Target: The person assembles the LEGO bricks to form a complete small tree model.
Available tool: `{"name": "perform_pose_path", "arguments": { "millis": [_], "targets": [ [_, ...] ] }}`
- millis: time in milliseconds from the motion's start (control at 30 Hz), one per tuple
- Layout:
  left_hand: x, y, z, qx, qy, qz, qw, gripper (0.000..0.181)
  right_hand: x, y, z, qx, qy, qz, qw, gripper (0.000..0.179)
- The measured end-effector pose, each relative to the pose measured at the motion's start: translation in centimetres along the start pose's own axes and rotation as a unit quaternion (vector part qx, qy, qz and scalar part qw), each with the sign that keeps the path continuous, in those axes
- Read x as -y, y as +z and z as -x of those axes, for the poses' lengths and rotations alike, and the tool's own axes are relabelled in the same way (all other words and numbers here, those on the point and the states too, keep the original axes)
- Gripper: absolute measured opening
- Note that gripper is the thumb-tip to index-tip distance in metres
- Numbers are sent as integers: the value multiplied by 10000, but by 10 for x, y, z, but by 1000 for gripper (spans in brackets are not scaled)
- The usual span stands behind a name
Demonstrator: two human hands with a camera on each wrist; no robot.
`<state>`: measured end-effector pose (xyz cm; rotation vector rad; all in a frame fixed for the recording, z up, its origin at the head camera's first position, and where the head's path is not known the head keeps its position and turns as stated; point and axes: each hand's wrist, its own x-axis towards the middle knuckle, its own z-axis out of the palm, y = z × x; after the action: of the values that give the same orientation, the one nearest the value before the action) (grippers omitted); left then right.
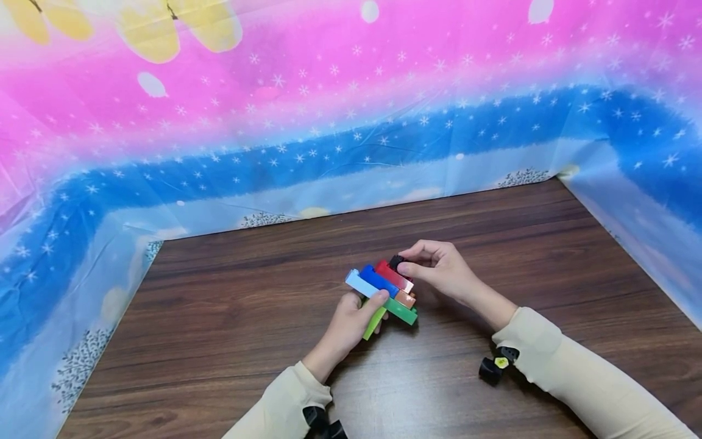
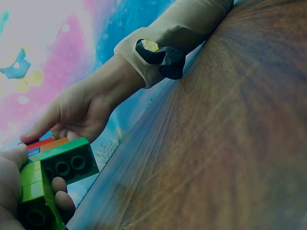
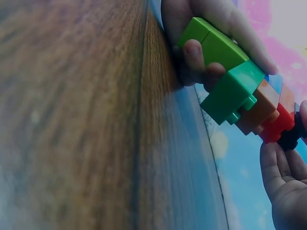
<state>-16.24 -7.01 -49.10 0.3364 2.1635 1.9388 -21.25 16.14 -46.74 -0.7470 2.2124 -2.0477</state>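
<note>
My left hand [image 1: 344,323] grips a stepped stack of toy building bricks, its thumb pressed on the top and its fingers curled beneath. Lime green bricks [image 1: 374,324] form the lower end. Across them lies a green brick [image 1: 402,312], whose hollow underside shows in the left wrist view. Above come a light blue brick [image 1: 359,282], a blue brick [image 1: 378,280], an orange brick [image 1: 405,299] and a red brick [image 1: 392,277]. With thumb and fingers, my right hand [image 1: 443,269] pinches a black brick [image 3: 289,138] at the stack's far end, right against the red one.
Under both hands is a dark wood-grain table [image 1: 230,341]. A pink and blue patterned cloth [image 1: 329,140] walls its back and sides. Small black devices are strapped at both cuffs, one a wrist camera [image 1: 496,366] below the right sleeve.
</note>
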Motion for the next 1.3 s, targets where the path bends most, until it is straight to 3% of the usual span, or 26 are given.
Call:
{"name": "perform_pose_path", "arguments": {
  "millis": [367, 800, 1033, 1300],
  "targets": [
    [3, -1, 0, 68, 94, 18, 9999, 32, 1, -3, 0, 167, 236, -33, 9996, 21],
    [2, -3, 1, 217, 149, 42, 9996, 36, 0, 1, 1, 28, 46, 178, 9998, 22],
    [2, -3, 1, 289, 150, 8, 9995, 38, 1, -1, 2, 71, 370, -59, 9993, 19],
    [1, -4, 1, 238, 117, -11, 9996, 35, 4, 4, 3, 31, -26, 151, 9999, 17]
  ]
}}
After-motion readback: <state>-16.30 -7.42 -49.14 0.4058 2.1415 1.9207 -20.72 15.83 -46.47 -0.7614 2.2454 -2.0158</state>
